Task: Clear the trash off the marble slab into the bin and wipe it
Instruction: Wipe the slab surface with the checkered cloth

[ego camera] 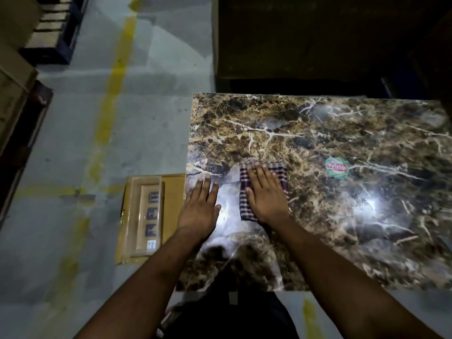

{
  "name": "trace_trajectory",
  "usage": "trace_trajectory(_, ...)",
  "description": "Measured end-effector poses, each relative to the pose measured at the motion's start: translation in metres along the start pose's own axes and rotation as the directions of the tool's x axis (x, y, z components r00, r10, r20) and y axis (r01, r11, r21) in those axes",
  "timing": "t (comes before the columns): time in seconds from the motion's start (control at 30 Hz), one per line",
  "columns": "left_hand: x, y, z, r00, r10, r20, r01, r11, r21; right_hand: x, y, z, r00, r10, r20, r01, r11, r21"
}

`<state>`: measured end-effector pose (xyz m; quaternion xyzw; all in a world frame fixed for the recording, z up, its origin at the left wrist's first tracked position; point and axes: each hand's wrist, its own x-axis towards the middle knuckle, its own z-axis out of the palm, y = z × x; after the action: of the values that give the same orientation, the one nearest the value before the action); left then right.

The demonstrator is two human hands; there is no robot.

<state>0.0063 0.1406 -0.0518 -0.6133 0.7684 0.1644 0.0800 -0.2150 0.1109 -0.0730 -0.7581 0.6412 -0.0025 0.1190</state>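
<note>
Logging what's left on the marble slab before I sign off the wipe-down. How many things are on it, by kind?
Checked cloth, under the right hand: 1
Round sticker: 1
Hands resting flat, with the left hand: 2
Loose trash: 0
Total on the marble slab: 4

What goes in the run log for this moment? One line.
phase: wiping | right hand: flat on checked cloth | left hand: flat on marble slab | sticker: on slab

Both forearms bare from wrist to elbow, no sleeves in sight. No watch, ring, bracelet or glove on the left hand or the right hand. Fingernails short and unpainted. Lower body in dark clothing, near black in the dim light; cut and fabric not discernible.
</note>
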Motion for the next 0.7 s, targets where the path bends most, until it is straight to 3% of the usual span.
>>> trace_trajectory(0.1, -0.014, 0.001, 0.007, 1.0, 0.011, -0.011, -0.011, 1.0, -0.02, 0.002, -0.019, 0.003, 0.995, 0.099, -0.01, -0.099, 0.995, 0.009)
trace_trajectory(0.27, -0.045, 0.003, 0.015, 0.999, 0.048, -0.012, -0.049, 0.999, -0.002, -0.085, -0.029, 0.01, 0.995, -0.078, 0.061, 0.076, 0.997, 0.03)
trace_trajectory(0.37, -0.065, 0.008, 0.023, 0.999, 0.037, -0.011, -0.037, 0.999, -0.018, -0.104, -0.003, 0.01, 0.998, 0.036, 0.047, -0.036, 0.999, 0.009)
trace_trajectory(0.47, -0.086, 0.014, 0.032, 1.0, 0.021, 0.006, -0.021, 1.0, -0.022, -0.095, -0.018, 0.014, 0.988, 0.15, 0.027, -0.15, 0.988, 0.018)
trace_trajectory(0.63, -0.122, 0.032, 0.041, 0.999, 0.003, 0.041, -0.003, 1.0, 0.017, -0.155, -0.033, 0.023, 0.991, -0.12, 0.058, 0.118, 0.993, 0.025)
trace_trajectory(0.7, -0.134, 0.036, 0.044, 0.999, -0.007, 0.049, 0.006, 1.0, 0.011, -0.171, -0.018, 0.026, 0.999, -0.047, 0.008, 0.047, 0.999, 0.01)
